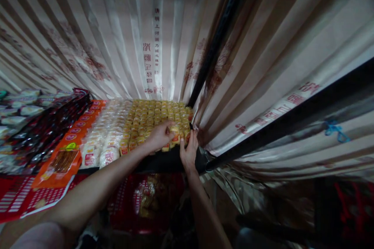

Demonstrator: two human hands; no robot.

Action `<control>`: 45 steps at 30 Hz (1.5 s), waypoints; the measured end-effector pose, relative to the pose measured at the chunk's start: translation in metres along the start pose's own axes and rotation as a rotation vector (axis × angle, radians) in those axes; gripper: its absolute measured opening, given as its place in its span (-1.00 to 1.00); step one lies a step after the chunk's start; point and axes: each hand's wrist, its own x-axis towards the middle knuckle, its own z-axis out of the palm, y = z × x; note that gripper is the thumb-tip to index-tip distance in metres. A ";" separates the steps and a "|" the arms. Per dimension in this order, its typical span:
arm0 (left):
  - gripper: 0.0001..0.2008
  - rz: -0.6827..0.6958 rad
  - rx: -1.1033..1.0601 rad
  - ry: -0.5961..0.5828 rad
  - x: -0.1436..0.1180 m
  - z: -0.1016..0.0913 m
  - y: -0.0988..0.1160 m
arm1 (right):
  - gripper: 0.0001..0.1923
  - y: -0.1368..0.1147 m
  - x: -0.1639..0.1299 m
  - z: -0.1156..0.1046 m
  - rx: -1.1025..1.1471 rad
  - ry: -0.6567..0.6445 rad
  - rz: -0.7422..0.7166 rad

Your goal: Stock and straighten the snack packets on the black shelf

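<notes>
My left hand [160, 136] is closed on a small yellow-wrapped snack packet [175, 129] with a red label, over the right end of a display of like packets. My right hand [189, 149] is open, its fingers stretched along the right side of the yellow packets [150, 113] and its thumb pointing up near the held one. These packets stand in tight rows on a dark tabletop [159, 161]. White-wrapped packets [109, 157] line up to their left.
A red basket [117, 202] with yellow packets in it stands below the table edge. Orange bags [68, 144] and dark glossy packs [52, 128] lie at left. Pleated printed curtains [122, 35] hang behind. Black poles [216, 39] rise at the corner and cross at right.
</notes>
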 end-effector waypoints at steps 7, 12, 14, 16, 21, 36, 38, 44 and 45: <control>-0.63 0.118 0.051 0.055 0.081 0.033 0.018 | -0.40 0.012 -0.009 0.013 -0.009 -0.002 -0.021; -0.64 0.164 0.180 0.037 0.122 0.063 0.023 | -0.38 0.013 -0.008 0.010 -0.007 -0.040 -0.039; -0.66 0.158 0.241 -0.016 0.132 0.073 0.023 | -0.38 0.014 -0.008 0.010 -0.004 -0.034 -0.040; -0.68 0.163 0.294 -0.066 0.138 0.082 0.021 | -0.39 0.015 -0.008 0.009 0.000 -0.027 -0.048; -0.69 0.133 0.468 -0.170 0.145 0.097 0.012 | -0.41 0.012 -0.008 0.006 0.000 -0.041 -0.051; -0.70 0.075 0.605 -0.100 0.153 0.132 0.009 | -0.43 0.010 -0.009 0.006 0.000 -0.036 -0.053; -0.69 0.095 0.620 -0.091 0.151 0.132 0.008 | -0.42 0.012 -0.010 0.007 0.000 -0.033 -0.067; -0.70 0.195 0.725 -0.103 0.139 0.119 0.021 | -0.39 0.013 -0.011 0.006 0.004 -0.068 -0.053; -0.71 0.216 0.740 -0.099 0.134 0.115 0.024 | -0.38 0.012 -0.011 0.006 0.003 -0.075 -0.050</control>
